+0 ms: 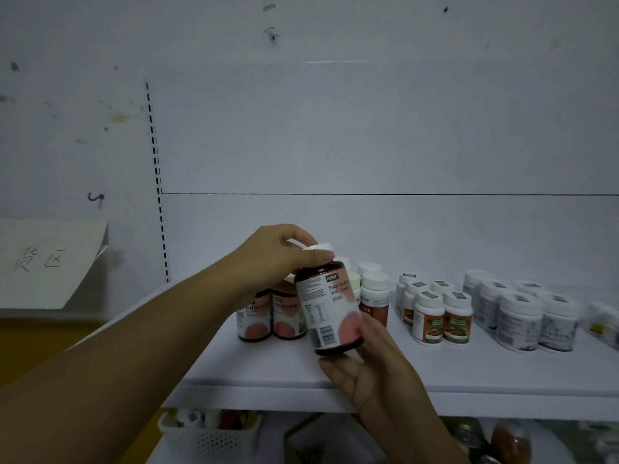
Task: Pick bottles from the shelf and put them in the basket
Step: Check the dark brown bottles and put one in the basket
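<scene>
A dark bottle (326, 308) with a pink-and-white label and a white cap is lifted above the white shelf (469, 370), tilted slightly. My left hand (274, 259) grips its cap from above. My right hand (371, 370) holds the bottle's base and lower side from below. Two matching dark bottles (271, 316) stand on the shelf just behind and to the left. A white perforated basket (211, 437) sits on the level below, at lower left, with several items in it.
More white-capped bottles stand in groups along the shelf: brown-labelled ones (435, 316) and larger white tubs (526, 316) to the right. A paper sign (47, 262) hangs at the left. Jars and a box lie on the lower level.
</scene>
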